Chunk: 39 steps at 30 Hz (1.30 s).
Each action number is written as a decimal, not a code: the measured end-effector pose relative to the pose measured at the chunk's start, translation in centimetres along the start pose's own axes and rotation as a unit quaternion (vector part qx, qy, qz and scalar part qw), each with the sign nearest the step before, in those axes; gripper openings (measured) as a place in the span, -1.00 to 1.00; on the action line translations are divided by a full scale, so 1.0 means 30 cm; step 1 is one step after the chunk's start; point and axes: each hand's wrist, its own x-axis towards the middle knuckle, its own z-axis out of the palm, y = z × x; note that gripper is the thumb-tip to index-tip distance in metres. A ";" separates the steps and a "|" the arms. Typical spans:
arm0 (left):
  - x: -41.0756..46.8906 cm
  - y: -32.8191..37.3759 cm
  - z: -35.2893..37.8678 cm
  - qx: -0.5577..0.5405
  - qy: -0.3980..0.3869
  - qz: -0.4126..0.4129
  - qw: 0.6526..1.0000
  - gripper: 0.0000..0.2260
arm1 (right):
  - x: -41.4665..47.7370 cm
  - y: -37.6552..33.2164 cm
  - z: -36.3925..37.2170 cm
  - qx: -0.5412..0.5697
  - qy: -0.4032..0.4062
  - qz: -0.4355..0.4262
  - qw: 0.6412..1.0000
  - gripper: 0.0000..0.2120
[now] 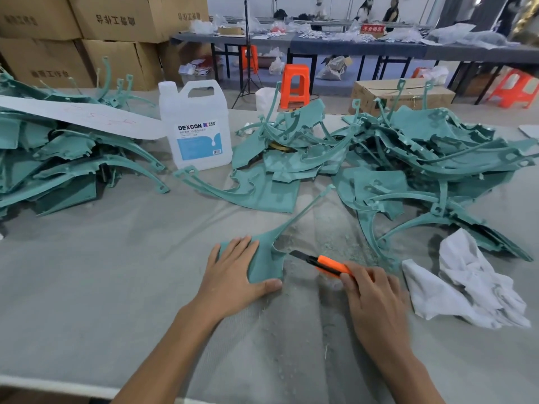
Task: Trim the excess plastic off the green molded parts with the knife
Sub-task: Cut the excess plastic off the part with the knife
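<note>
A green molded part [268, 259] lies flat on the grey table in front of me, its thin curved arm reaching up to the right. My left hand [233, 272] presses on it with straight fingers, the thumb along its near edge. My right hand [370, 290] grips an orange utility knife [326, 263]. The knife's blade tip touches the part's right edge. Fine plastic shavings lie on the cloth around the blade.
Piles of green parts lie at the left [58, 158], the centre back [280, 158] and the right [431, 164]. A white DEXCON jug [198, 126] stands behind. A crumpled white rag [466, 287] lies right of my knife hand. Cardboard boxes [87, 33] stand beyond the table.
</note>
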 end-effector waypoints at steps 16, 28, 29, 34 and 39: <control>-0.021 -0.014 -0.008 -0.014 -0.021 0.038 0.999 0.08 | -0.026 0.004 0.004 -0.008 0.018 -0.063 0.998 -0.58; -0.022 -0.008 -0.015 -0.012 -0.030 0.035 0.999 0.09 | -0.023 0.004 0.007 -0.008 0.030 -0.055 0.998 -0.56; -0.021 -0.008 -0.015 -0.012 -0.029 0.034 0.999 0.09 | -0.024 0.005 0.007 -0.006 0.033 -0.056 0.998 -0.56; -0.022 -0.007 -0.014 -0.016 -0.023 0.030 0.999 0.09 | -0.024 0.014 0.010 -0.001 0.029 -0.065 0.997 -0.59; -0.043 0.005 -0.043 0.011 -0.018 0.001 1.000 0.01 | -0.023 0.016 0.008 0.038 0.052 -0.040 0.997 -0.58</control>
